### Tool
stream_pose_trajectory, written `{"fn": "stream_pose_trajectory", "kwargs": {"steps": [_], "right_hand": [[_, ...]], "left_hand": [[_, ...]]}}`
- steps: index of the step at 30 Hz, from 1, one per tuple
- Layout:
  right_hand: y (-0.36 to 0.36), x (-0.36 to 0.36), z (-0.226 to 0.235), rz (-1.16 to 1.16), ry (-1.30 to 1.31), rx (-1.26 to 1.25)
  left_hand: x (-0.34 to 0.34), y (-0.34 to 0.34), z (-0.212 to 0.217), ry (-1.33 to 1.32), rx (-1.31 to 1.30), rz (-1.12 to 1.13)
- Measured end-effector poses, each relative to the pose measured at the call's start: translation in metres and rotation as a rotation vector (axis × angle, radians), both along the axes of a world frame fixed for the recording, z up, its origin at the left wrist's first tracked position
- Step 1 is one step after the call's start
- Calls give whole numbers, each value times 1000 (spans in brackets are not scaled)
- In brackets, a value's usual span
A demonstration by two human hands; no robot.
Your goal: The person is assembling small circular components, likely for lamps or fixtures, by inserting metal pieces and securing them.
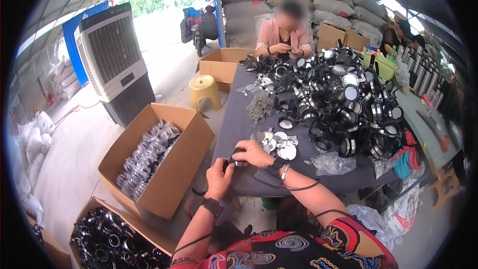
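Note:
My left hand and my right hand meet at the front left edge of the table. Both are closed on a small black part, mostly hidden by my fingers. It looks like one of the black ring-shaped parts with silver bands heaped on the table. Just beyond my right hand lies a group of flat silver-white discs. Farther back is a tangled pile of small metal pieces. A single black ring rests beside that pile.
A carton of clear-wrapped parts stands left of the table, with a box of black rings nearer me. Across the dark tabletop a person handles a small part. A yellow stool and an air cooler stand left.

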State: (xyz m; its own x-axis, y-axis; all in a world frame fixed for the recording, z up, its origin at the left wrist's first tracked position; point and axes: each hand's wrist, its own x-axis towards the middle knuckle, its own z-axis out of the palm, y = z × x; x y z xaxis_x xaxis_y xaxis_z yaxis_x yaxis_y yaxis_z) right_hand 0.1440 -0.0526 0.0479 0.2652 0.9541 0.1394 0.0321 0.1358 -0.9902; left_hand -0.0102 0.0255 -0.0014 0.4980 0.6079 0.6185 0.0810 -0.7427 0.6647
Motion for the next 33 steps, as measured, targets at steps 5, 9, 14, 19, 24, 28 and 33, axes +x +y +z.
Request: {"fn": "stream_pose_trajectory", "kwargs": {"steps": [5, 9, 14, 19, 24, 28, 33], "right_hand": [[-10, 24, -20, -350, -151, 18], [-35, 1, 4, -302, 267, -153], [-50, -6, 10, -62, 600, -133], [-72, 0, 38, -152, 549, 91], [-117, 91, 149, -566, 163, 434], [-155, 180, 200, -848, 171, 698], [-111, 96, 92, -673, 22, 153]], "left_hand": [[6, 3, 5, 1, -90, 24], [9, 6, -1, -115, -145, -10], [4, -16, 20, -230, -170, -61], [0, -17, 21, -170, -197, -237], [-3, 0, -6, -125, -426, -269], [5, -4, 3, -85, -457, -266], [3, 5, 0, -221, -657, -332]]}}
